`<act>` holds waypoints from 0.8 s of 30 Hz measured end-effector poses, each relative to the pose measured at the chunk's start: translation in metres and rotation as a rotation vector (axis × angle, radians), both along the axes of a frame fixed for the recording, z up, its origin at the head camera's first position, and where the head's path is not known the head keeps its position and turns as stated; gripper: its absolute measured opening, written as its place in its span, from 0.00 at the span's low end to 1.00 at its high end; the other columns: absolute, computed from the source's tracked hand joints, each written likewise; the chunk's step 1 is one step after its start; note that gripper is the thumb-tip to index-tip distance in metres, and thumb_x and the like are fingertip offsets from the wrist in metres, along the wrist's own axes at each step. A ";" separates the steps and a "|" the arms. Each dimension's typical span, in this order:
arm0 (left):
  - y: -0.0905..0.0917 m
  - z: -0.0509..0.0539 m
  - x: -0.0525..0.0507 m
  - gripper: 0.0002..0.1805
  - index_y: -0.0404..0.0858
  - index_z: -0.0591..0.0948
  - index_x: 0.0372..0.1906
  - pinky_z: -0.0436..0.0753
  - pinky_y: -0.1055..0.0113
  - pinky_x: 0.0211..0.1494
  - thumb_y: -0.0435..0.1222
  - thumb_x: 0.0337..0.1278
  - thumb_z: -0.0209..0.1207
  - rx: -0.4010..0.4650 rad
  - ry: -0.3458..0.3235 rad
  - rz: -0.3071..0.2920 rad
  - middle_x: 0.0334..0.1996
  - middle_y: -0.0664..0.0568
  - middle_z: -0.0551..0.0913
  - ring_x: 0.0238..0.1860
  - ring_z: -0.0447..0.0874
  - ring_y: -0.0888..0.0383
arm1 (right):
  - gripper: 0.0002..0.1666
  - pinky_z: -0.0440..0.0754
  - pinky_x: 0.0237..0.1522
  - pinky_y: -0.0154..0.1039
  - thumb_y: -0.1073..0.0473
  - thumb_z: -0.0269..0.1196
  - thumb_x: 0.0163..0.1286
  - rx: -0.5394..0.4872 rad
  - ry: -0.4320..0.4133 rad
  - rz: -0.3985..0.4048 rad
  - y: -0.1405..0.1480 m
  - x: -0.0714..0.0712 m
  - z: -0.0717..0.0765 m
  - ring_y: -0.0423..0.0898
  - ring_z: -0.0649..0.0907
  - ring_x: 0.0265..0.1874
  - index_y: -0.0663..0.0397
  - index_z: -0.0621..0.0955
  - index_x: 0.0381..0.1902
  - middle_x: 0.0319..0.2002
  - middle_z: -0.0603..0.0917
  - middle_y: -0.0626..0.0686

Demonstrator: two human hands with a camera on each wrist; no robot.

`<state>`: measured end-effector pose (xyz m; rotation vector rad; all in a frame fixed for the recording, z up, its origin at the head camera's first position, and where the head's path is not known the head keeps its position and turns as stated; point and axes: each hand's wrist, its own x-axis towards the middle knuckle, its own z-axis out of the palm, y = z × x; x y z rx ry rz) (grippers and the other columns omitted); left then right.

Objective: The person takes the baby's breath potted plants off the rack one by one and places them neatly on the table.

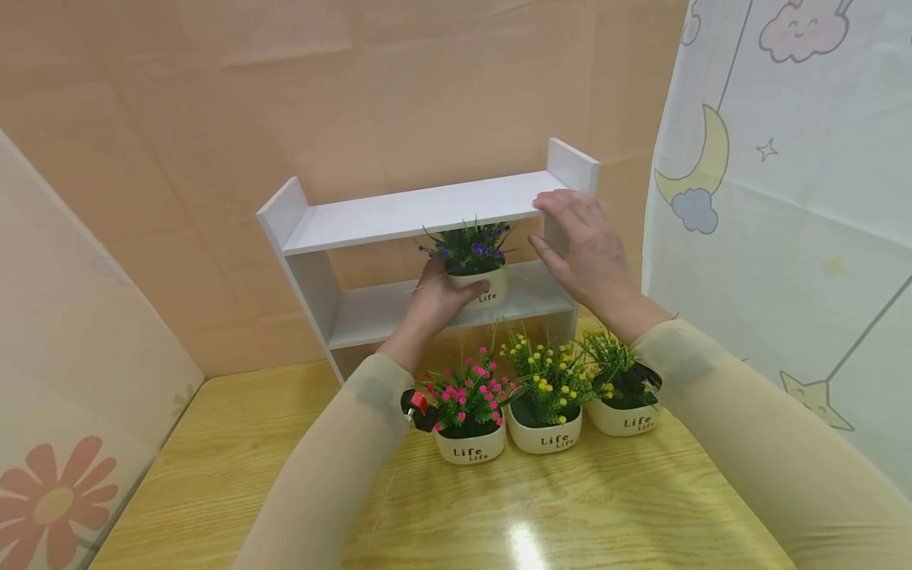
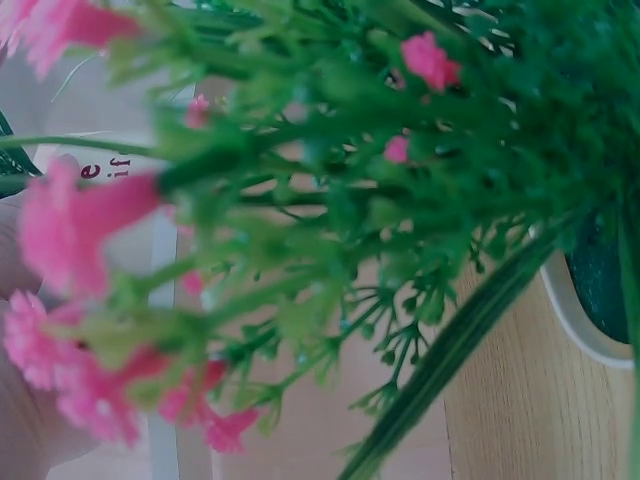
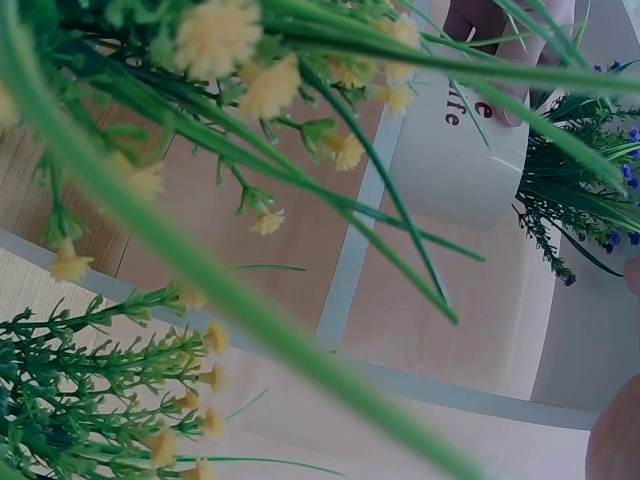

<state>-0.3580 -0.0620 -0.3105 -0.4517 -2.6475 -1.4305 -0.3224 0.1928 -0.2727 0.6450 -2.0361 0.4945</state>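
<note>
My left hand (image 1: 437,302) grips a white oval flower pot (image 1: 495,286) of purple flowers (image 1: 476,247), thumb across its front. The pot is at the middle board (image 1: 381,313) of a white shelf unit, under the top board (image 1: 413,212). Whether its base touches the board, I cannot tell. In the right wrist view the same white pot (image 3: 455,165) appears sideways, with lettering on it. My right hand (image 1: 590,244) is at the right end of the top board, its fingertips at the front edge and holding nothing. Pink flowers (image 2: 70,225) hide most of the left wrist view.
On the wooden table (image 1: 442,514), in front of the unit, stand a pot of pink flowers (image 1: 470,447) and two pots of yellow flowers, one in the middle (image 1: 545,439) and one at right (image 1: 621,421), below my forearms. Hanging cloths surround the table.
</note>
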 end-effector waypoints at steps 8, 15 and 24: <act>-0.001 0.001 0.001 0.60 0.29 0.54 0.88 0.65 0.44 0.85 0.54 0.67 0.75 -0.004 0.014 -0.001 0.85 0.36 0.59 0.85 0.58 0.38 | 0.33 0.66 0.82 0.51 0.62 0.76 0.73 -0.004 0.006 0.011 -0.001 0.000 0.000 0.61 0.75 0.75 0.61 0.79 0.72 0.71 0.81 0.62; -0.002 0.000 -0.001 0.59 0.29 0.56 0.87 0.65 0.44 0.84 0.53 0.67 0.76 -0.013 0.026 0.004 0.84 0.35 0.61 0.84 0.60 0.36 | 0.33 0.66 0.82 0.50 0.62 0.76 0.73 -0.003 0.010 0.008 -0.002 -0.001 -0.001 0.61 0.75 0.75 0.61 0.79 0.72 0.71 0.81 0.62; -0.004 -0.001 0.000 0.60 0.28 0.56 0.87 0.66 0.45 0.84 0.51 0.65 0.78 0.005 0.028 0.007 0.84 0.34 0.63 0.84 0.61 0.37 | 0.34 0.67 0.82 0.51 0.62 0.77 0.72 -0.005 0.010 0.016 -0.003 -0.002 -0.002 0.61 0.75 0.75 0.61 0.79 0.72 0.71 0.81 0.62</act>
